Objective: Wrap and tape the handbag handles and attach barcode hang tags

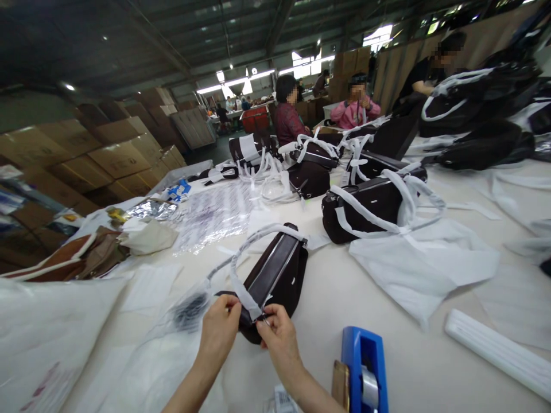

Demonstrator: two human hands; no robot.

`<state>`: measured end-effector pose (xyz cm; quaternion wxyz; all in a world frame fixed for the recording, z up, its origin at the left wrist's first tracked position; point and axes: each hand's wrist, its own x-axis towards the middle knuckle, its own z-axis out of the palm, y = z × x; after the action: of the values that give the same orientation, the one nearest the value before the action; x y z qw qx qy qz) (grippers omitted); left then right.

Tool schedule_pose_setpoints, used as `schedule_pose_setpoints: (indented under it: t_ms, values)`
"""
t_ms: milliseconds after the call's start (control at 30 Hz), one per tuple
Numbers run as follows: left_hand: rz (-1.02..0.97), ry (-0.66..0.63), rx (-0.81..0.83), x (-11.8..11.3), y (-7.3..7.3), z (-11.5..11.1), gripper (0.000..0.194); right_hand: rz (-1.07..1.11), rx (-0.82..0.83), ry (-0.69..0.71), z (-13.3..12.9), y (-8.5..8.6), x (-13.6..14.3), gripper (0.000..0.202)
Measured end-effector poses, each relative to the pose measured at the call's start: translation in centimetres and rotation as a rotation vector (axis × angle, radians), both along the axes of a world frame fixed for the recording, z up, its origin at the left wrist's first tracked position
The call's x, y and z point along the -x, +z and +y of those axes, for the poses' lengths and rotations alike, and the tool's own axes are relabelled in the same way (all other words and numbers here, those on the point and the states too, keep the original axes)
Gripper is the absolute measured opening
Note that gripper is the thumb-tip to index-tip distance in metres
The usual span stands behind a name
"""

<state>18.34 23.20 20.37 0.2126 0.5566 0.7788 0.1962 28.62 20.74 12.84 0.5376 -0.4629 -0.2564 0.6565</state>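
Observation:
A dark brown handbag [296, 282] lies on the white table right ahead of me, its near end turned toward me. White wrapping covers its handles [239, 282], which arch up and to the left. At the near end, my left hand [220, 326] is closed, with thumb and forefinger pinching the bag's left edge. My right hand [280, 337] is closed too, its fingertips pinching a small part by the handle's base. That part is mostly hidden by the fingers. Clear plastic film [159, 350] lies to the left of the bag.
A blue tape dispenser [352, 367] stands at the front right. More dark bags with wrapped handles, such as one handbag [365, 207], crowd the table's far side. White sheets [424, 269] lie at right. Several people work beyond; cardboard boxes [124, 155] are stacked at left.

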Motion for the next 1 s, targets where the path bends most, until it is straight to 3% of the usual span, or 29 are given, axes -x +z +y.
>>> schedule_pose_setpoints:
  t_ms: [167,433,533,633,833,1000]
  values:
    - [-0.382,0.203,0.085,-0.8,-0.2,0.2,0.014,0.053,0.031,0.056,0.3,0.5,0.2,0.029]
    - [-0.747,0.443,0.246,-1.6,2.4,2.6,0.022,0.109,0.081,0.079,0.7,0.7,0.4,0.026]
    - [-0.794,0.515,0.225,-1.8,2.4,2.9,0.023,0.132,0.081,0.085,0.8,0.9,0.2,0.024]
    - [-0.783,0.554,0.172,-2.5,1.5,2.5,0.028,0.151,0.082,0.086,0.9,0.8,0.1,0.023]
    - [-0.693,0.554,0.097,-3.7,-0.6,2.6,0.033,0.168,0.087,0.099,1.1,0.4,0.3,0.020]
    - [-0.711,0.470,0.082,-2.7,-0.5,2.6,0.022,0.164,0.077,0.109,1.1,0.4,0.2,0.017]
